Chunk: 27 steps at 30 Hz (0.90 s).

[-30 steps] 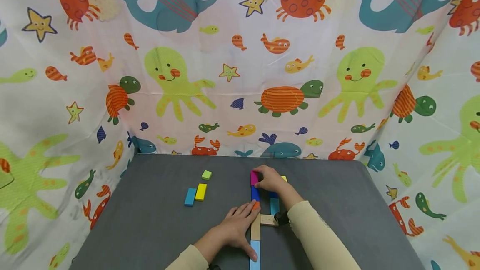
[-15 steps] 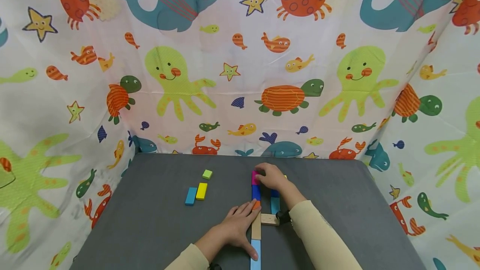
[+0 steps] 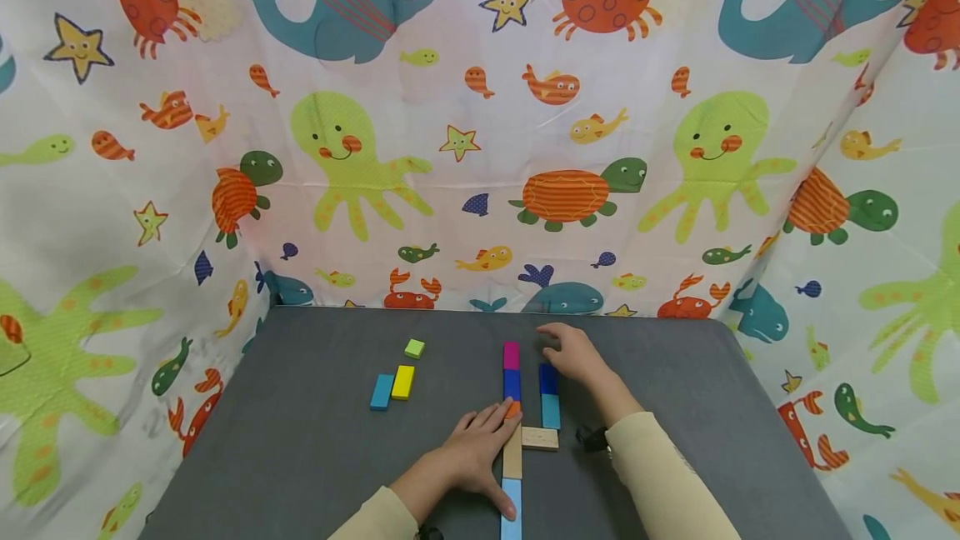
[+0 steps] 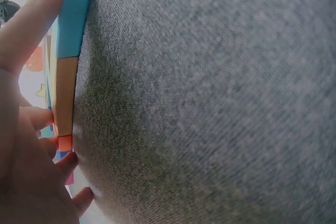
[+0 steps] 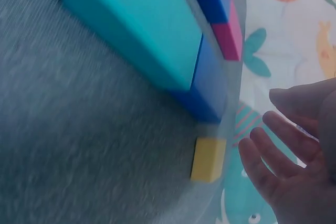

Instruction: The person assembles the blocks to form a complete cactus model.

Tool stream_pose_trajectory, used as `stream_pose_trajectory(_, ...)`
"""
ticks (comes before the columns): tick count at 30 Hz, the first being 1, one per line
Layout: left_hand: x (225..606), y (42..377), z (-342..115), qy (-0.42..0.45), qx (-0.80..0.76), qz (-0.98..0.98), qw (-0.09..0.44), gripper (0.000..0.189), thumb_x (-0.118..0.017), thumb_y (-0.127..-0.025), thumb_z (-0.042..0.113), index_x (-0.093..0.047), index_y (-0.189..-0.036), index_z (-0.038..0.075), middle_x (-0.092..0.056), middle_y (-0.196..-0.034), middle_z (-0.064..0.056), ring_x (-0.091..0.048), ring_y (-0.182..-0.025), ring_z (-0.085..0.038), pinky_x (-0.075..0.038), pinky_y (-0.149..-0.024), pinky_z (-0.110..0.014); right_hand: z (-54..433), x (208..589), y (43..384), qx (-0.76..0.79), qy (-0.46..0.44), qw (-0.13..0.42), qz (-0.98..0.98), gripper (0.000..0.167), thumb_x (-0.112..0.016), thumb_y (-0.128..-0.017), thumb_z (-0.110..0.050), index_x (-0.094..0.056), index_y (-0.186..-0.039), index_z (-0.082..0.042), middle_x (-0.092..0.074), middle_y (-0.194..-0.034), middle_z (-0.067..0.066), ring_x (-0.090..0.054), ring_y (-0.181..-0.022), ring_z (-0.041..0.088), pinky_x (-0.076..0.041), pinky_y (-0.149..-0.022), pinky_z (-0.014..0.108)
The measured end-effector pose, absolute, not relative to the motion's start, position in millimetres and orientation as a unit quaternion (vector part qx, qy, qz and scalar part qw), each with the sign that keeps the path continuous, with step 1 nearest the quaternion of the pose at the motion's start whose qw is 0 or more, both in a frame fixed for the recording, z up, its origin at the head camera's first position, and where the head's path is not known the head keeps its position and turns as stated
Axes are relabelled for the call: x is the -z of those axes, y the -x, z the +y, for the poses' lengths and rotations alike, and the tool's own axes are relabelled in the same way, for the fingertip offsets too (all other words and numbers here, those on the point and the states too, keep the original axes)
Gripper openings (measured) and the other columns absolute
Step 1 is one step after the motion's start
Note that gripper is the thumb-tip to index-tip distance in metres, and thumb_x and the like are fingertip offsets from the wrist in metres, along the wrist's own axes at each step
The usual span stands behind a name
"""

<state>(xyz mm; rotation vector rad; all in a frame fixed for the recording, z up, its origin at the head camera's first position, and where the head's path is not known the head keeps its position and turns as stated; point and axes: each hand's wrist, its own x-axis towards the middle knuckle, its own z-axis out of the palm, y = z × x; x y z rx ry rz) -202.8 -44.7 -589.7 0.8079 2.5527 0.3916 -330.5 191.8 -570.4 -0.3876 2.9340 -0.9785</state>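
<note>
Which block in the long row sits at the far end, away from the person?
The magenta block, just beyond that row's dark blue block; it's the only magenta one in view.

Screened-off nook, room type unclear: sea-animal curtain [image 3: 450, 73] enclosing grey table [image 3: 300, 457].

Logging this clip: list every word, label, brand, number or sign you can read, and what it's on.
None readable.
Curtain: printed sea animals, no lettering I can make out.
Wooden block set crosswise: any faint marks are too small to read.
</note>
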Motion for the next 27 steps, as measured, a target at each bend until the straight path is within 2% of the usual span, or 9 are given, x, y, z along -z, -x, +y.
stream_pose_trajectory(6,586,201,-45,-0.292,-0.142,0.921,0.215,0.137,-0.081,-0.054,0.081,-0.013,-0.163,0.034,-0.001,-0.172,0.004,-0.013,-0.156,-0.022,-0.017,-0.122,-0.058,208,574,329,0.318,0.112,0.011,0.941,0.045,-0.069,-0.089,-0.003,-0.064,-0.134,-0.006,-0.062,-0.137,0.018,-0.061,-0.123,0.04,-0.049,-0.101,0.057)
stream_pose_trajectory(14,590,203,-45,-0.29,-0.143,0.921,0.216,0.137,-0.081,-0.054,0.081,-0.012,-0.163,0.036,-0.001,-0.172,0.005,-0.013,-0.156,-0.022,-0.016,-0.122,-0.059,224,580,325,0.302,0.094,0.043,0.948,0.051,-0.07,-0.085,0.002,-0.063,-0.135,-0.005,-0.061,-0.138,0.02,-0.056,-0.127,0.043,-0.044,-0.106,0.059)
stream_pose_trajectory(27,588,202,-46,-0.294,-0.14,0.921,0.215,0.138,-0.081,-0.053,0.081,-0.011,-0.163,0.034,0.0,-0.172,0.004,-0.013,-0.156,-0.022,-0.017,-0.122,-0.059,231,592,325,0.287,0.068,0.056,0.954,0.041,-0.07,-0.087,0.003,-0.069,-0.127,-0.004,-0.065,-0.129,0.02,-0.059,-0.119,0.039,-0.045,-0.104,0.058)
